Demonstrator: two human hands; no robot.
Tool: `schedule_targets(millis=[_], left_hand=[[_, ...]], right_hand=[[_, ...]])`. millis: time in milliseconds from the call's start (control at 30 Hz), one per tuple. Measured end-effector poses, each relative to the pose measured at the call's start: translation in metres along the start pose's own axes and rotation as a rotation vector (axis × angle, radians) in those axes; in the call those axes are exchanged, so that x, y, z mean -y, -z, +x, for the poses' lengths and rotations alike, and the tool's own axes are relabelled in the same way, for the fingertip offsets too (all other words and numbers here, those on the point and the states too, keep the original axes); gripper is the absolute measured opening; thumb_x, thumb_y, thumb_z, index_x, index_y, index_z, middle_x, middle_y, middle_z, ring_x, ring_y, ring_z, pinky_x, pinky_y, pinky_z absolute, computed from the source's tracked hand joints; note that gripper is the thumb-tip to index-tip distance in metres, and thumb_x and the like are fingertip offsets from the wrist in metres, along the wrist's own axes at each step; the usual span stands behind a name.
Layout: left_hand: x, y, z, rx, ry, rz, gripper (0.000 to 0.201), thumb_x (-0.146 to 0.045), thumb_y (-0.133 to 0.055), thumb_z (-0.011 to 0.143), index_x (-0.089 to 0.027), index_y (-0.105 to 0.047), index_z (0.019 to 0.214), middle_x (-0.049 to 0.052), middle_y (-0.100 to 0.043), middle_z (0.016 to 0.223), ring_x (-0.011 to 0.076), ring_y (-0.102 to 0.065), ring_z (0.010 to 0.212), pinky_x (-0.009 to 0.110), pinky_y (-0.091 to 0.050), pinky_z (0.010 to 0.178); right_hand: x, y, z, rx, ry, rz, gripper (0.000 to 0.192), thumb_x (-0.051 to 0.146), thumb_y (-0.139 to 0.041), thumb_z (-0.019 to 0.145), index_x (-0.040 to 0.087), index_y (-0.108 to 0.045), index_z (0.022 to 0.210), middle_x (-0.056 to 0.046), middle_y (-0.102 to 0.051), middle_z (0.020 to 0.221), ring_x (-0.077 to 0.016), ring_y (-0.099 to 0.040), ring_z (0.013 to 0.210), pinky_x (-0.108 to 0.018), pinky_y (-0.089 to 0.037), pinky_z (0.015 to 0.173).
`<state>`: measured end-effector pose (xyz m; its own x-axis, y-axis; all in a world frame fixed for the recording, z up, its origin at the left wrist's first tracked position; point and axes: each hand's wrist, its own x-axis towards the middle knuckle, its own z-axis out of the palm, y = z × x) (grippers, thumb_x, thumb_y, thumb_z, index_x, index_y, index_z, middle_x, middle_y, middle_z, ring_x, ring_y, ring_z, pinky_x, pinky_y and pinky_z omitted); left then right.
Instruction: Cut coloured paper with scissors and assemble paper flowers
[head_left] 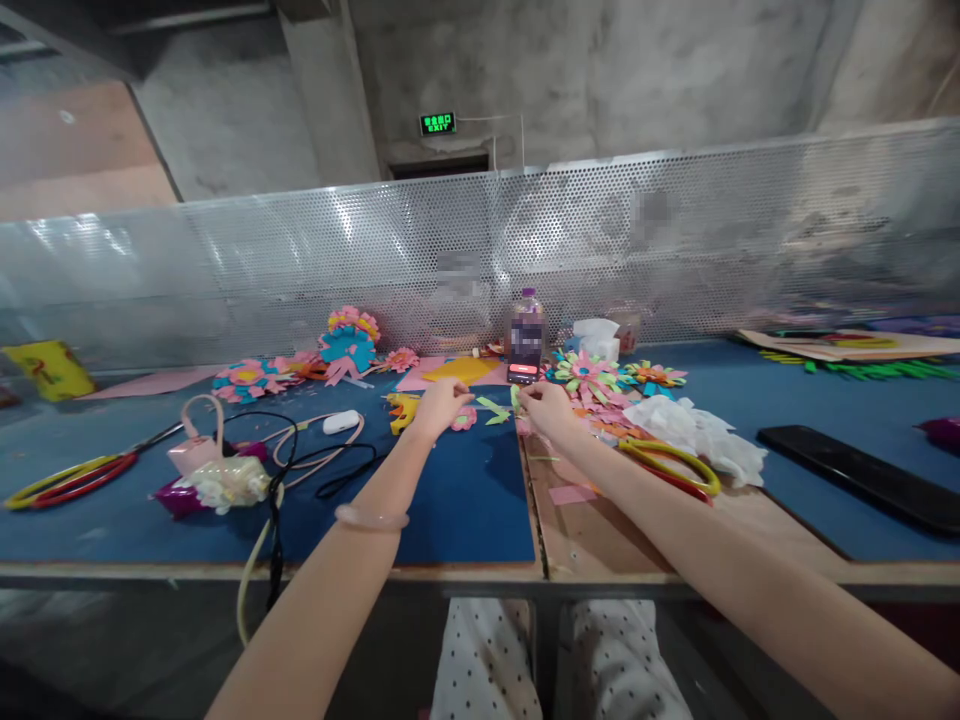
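Nearest, yellow-and-red scissor handles (710, 478) lie right of the right hand (553, 408), whose fingertips pinch a pale green paper strip (515, 397). The left hand's (441, 404) fingertips sit close together; whether they grip anything, I cannot tell. Green paper scraps (495, 411) lie between the hands. Beyond them, a phone (524, 352) stands before a purple-capped bottle (529, 297).

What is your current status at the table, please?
Left hand over blue mat, grip unclear. Right hand apparently pinching light green paper piece. Green strips lying between hands. Scissor handles beside right forearm.
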<state>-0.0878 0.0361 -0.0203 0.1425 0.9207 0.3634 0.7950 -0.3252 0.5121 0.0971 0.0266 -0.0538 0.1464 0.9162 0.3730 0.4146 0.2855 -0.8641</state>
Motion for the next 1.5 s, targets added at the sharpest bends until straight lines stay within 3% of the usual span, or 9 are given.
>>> schedule_targets(millis=[133,433,600,733,867,1067,1200,1400,1500], left_hand=[[0.016,0.004,-0.001,0.041,0.070,0.099,0.017,-0.028,-0.067,0.063,-0.013,-0.066,0.071,0.008,-0.068,0.074,0.0215,-0.061,0.077,0.028,-0.043,0.071],[0.017,0.001,-0.003,0.107,0.114,0.193,0.017,-0.028,-0.067,0.062,-0.015,-0.066,0.073,0.009,-0.068,0.079,0.0197,-0.061,0.077,0.024,-0.041,0.065],[0.017,0.002,-0.002,0.080,0.166,0.221,0.026,-0.031,-0.069,0.061,-0.015,-0.065,0.081,0.007,-0.068,0.079,0.0190,-0.062,0.078,0.023,-0.043,0.068],[0.023,0.017,-0.006,-0.056,0.266,0.305,0.029,-0.035,-0.065,0.068,-0.014,-0.064,0.088,0.016,-0.065,0.094,0.0265,-0.058,0.096,0.032,-0.042,0.079],[0.037,0.035,-0.012,-0.122,0.392,0.371,0.035,-0.040,-0.066,0.065,-0.014,-0.063,0.089,0.020,-0.064,0.095,0.0320,-0.056,0.100,0.037,-0.042,0.080],[0.044,0.039,-0.013,-0.123,0.450,0.382,0.034,-0.043,-0.067,0.062,-0.015,-0.062,0.081,0.018,-0.067,0.085,0.0302,-0.061,0.093,0.033,-0.043,0.075],[0.040,0.042,-0.014,-0.176,0.452,0.366,0.046,-0.046,-0.067,0.062,-0.011,-0.056,0.091,0.022,-0.065,0.087,0.0327,-0.060,0.093,0.034,-0.044,0.073],[0.030,0.054,-0.013,-0.277,0.421,0.319,0.054,-0.048,-0.063,0.066,-0.010,-0.046,0.101,0.021,-0.064,0.091,0.0315,-0.061,0.092,0.033,-0.044,0.073],[0.024,0.057,-0.009,-0.356,0.402,0.292,0.051,-0.047,-0.056,0.073,-0.009,-0.042,0.105,0.022,-0.062,0.100,0.0313,-0.059,0.096,0.034,-0.044,0.074]], right_hand=[[0.001,0.004,-0.002,0.045,-0.112,0.171,0.017,0.026,-0.054,0.068,0.013,-0.063,0.072,-0.003,-0.063,0.062,-0.0121,-0.055,0.052,-0.021,-0.037,0.046],[0.001,0.009,-0.007,0.153,-0.199,0.293,0.009,0.022,-0.058,0.064,0.013,-0.059,0.062,-0.004,-0.061,0.055,-0.0083,-0.047,0.040,-0.018,-0.028,0.032],[0.006,0.008,-0.012,0.359,-0.155,0.201,0.014,0.019,-0.056,0.064,0.013,-0.060,0.051,-0.007,-0.064,0.054,-0.0124,-0.056,0.047,-0.020,-0.038,0.039],[0.013,0.005,-0.021,0.450,-0.017,0.012,0.019,0.023,-0.058,0.064,0.018,-0.061,0.045,-0.002,-0.063,0.051,-0.0132,-0.055,0.050,-0.022,-0.037,0.046],[0.017,0.004,-0.026,0.341,0.127,-0.207,0.028,0.033,-0.059,0.067,0.019,-0.058,0.043,-0.001,-0.056,0.047,-0.0143,-0.051,0.051,-0.024,-0.030,0.051],[0.011,0.002,-0.022,0.121,0.278,-0.363,0.027,0.021,-0.051,0.072,0.017,-0.051,0.045,-0.001,-0.053,0.051,-0.0131,-0.045,0.053,-0.025,-0.024,0.055],[0.010,0.008,-0.015,-0.036,0.342,-0.350,0.028,0.025,-0.046,0.077,0.017,-0.052,0.050,-0.001,-0.053,0.053,-0.0123,-0.044,0.053,-0.025,-0.025,0.055],[0.016,0.037,-0.004,-0.323,0.351,-0.260,0.033,0.030,-0.034,0.086,0.017,-0.054,0.065,-0.004,-0.057,0.065,-0.0142,-0.047,0.062,-0.025,-0.030,0.057],[0.020,0.048,-0.005,-0.470,0.462,-0.174,0.031,0.031,-0.031,0.088,0.017,-0.055,0.074,-0.005,-0.057,0.070,-0.0149,-0.048,0.065,-0.026,-0.034,0.061]])
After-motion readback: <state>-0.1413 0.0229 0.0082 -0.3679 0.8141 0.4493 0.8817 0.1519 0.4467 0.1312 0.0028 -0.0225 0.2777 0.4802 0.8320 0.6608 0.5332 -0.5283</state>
